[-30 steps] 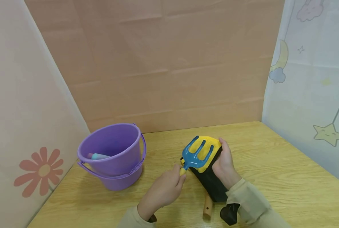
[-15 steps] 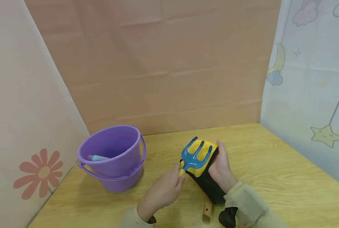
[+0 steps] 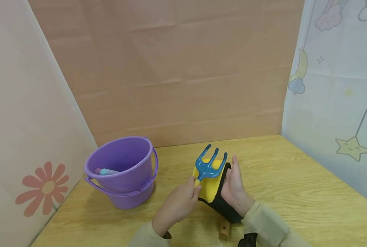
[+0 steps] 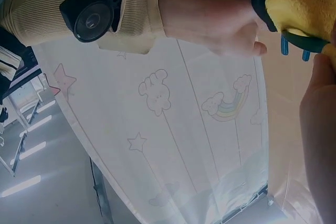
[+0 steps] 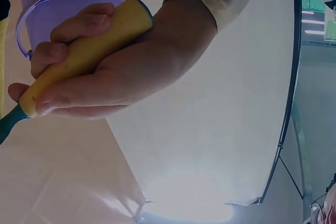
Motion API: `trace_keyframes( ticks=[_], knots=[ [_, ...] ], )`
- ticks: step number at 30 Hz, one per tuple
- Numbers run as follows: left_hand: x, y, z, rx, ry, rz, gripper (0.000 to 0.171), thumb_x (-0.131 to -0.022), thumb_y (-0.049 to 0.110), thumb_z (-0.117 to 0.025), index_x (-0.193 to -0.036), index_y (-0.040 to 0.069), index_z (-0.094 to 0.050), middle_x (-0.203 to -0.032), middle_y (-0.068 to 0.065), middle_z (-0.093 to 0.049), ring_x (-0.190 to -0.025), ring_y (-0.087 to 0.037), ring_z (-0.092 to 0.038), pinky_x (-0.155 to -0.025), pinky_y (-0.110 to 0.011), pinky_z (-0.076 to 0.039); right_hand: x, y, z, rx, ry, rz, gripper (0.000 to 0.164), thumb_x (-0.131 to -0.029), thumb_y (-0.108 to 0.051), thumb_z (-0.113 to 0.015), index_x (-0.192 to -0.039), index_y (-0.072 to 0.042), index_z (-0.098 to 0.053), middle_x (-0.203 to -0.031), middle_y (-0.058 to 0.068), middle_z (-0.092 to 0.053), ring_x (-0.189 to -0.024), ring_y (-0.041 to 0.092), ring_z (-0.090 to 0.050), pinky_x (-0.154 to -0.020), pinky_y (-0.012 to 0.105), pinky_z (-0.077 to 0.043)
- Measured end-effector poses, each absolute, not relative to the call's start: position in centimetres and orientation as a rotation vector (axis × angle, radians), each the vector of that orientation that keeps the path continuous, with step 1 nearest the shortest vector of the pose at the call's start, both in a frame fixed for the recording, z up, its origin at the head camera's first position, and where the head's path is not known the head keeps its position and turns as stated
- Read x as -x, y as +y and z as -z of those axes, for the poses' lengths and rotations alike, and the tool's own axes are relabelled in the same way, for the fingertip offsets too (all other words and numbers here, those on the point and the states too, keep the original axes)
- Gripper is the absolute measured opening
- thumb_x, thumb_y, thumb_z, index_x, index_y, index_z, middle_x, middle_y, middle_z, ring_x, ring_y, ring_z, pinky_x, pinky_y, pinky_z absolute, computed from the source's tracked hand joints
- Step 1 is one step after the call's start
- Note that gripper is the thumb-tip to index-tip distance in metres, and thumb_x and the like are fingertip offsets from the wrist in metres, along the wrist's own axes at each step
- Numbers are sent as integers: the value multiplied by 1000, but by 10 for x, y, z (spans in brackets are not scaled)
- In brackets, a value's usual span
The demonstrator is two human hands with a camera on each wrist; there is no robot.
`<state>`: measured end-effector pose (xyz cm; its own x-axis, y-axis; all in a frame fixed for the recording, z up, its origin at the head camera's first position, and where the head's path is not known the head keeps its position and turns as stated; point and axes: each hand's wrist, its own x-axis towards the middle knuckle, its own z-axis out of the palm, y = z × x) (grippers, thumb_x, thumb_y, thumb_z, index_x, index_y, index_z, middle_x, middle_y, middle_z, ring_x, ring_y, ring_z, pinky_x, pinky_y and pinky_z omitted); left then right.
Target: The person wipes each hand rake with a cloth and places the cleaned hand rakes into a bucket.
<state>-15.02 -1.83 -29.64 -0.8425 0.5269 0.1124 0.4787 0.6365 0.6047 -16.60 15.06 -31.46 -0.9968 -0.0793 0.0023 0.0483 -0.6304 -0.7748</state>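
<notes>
In the head view my left hand [image 3: 177, 202] grips the yellow handle of a small blue three-pronged hand fork [image 3: 208, 168], tines pointing up. The right wrist view shows those fingers wrapped round the thick handle [image 5: 94, 51]. Behind the fork is a fuzzy yellow pouch-like piece with a black rim and back [image 3: 211, 187], held tilted by my right hand [image 3: 235, 190]. Its thumb stands upright, while the other fingers are hidden behind the piece. A wooden handle with a hole [image 3: 224, 230] pokes out beneath the black part.
To the left on the wood-grain table [image 3: 279, 178] stands a purple bucket [image 3: 124, 181] with its bail hanging down. A light-blue and pink object [image 3: 108, 171] lies inside it. A brown backdrop [image 3: 177, 68] rises at the rear, with pale printed panels on both sides.
The yellow and black piece has tipped and shifted left and down with my right hand, covering more of the wooden handle. The fork's tines now rise above the yellow surface. My left hand barely moves.
</notes>
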Motion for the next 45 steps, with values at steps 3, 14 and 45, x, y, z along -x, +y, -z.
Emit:
trace_keyframes(
  ticks=[3, 14, 45],
  knots=[
    [152, -16, 300, -872, 2793, -992, 19, -98, 20, -42, -99, 1, -43, -58, 2, -37, -45, -9, -36, -40, -21, -31, 165, 150, 312, 74, 1289, 2789, 90, -87, -71, -16, -143, -1, -13, -145, 14, -21, -133, 25, -20, -110, 40, -14],
    [152, -10, 307, -994, 2872, -791, 18, -98, 21, -43, -91, 5, -43, -53, 5, -33, -41, -6, -33, -37, -18, -27, 171, 158, 308, 9, 1187, 2858, 77, -91, -62, -28, -144, -9, -11, -138, 3, -26, -130, 17, -23, -109, 33, -16],
    [151, -17, 311, -997, 2842, -640, 16, -98, 22, -43, -90, 8, -46, -59, 5, -36, -47, -6, -35, -41, -22, -31, 184, 179, 309, -206, 1428, 2934, 26, -95, -32, -47, -79, -16, -59, -88, -7, -52, -87, 6, -48, -83, 19, -39]
  ],
)
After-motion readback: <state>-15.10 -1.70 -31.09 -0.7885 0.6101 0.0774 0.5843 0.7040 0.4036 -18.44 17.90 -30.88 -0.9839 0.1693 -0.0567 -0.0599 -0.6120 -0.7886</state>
